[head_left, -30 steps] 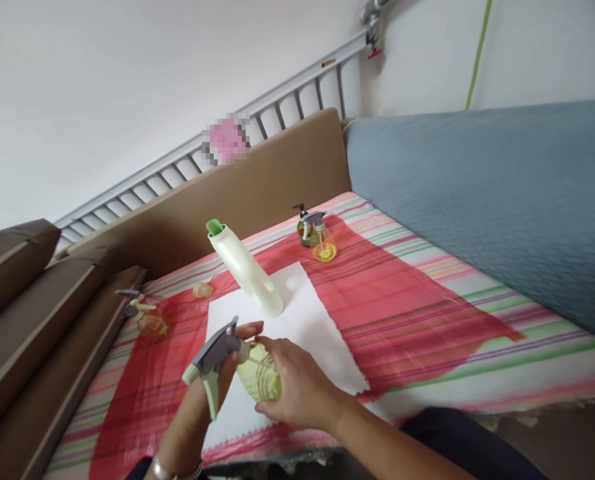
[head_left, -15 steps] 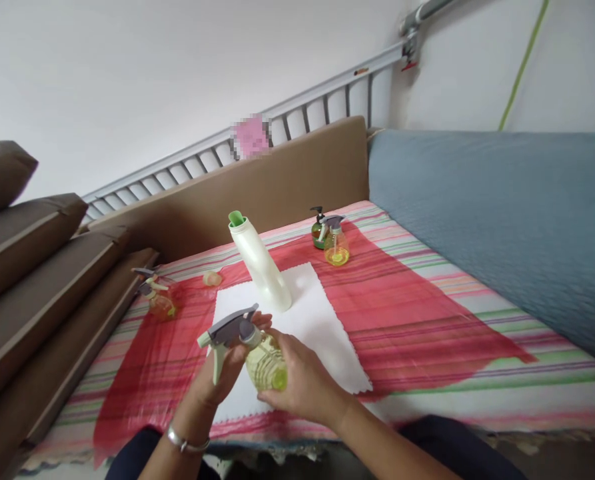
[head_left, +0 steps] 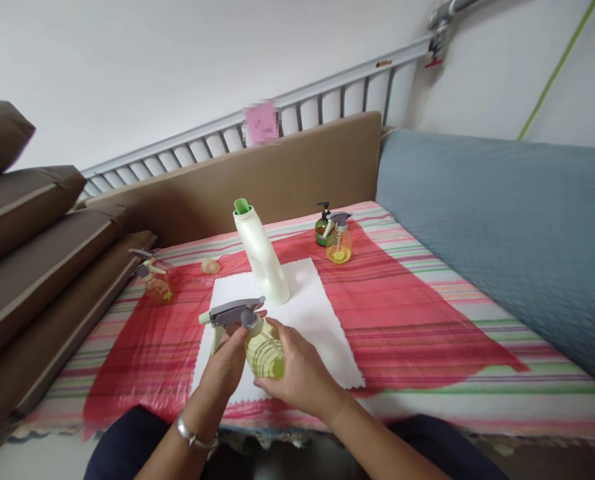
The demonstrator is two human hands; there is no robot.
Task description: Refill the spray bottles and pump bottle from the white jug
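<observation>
Between my two hands is a clear spray bottle [head_left: 266, 351] with a grey and cream trigger head and yellow-green liquid inside, tilted to the left. My right hand [head_left: 297, 367] is wrapped round its body. At its neck, just under the trigger head, the fingers of my left hand [head_left: 226, 365] are closed. Just beyond stands a tall white bottle [head_left: 264, 257], uncapped, with a green spout insert at its mouth. It rests on a white sheet with scalloped edges [head_left: 322, 333], below and around my hands.
On the red plastic sheet [head_left: 402, 320], another spray bottle [head_left: 340, 247] and a green pump bottle [head_left: 322, 230] stand at back right. More spray bottles [head_left: 156, 283] and a pale cap [head_left: 210, 267] are at left. Brown cushions [head_left: 52, 253] are stacked on the left; a blue backrest [head_left: 502, 220] borders the right.
My left hand has shifted up and closed round the spray bottle's neck. The trigger head now lies more level. The camera view has shifted slightly.
</observation>
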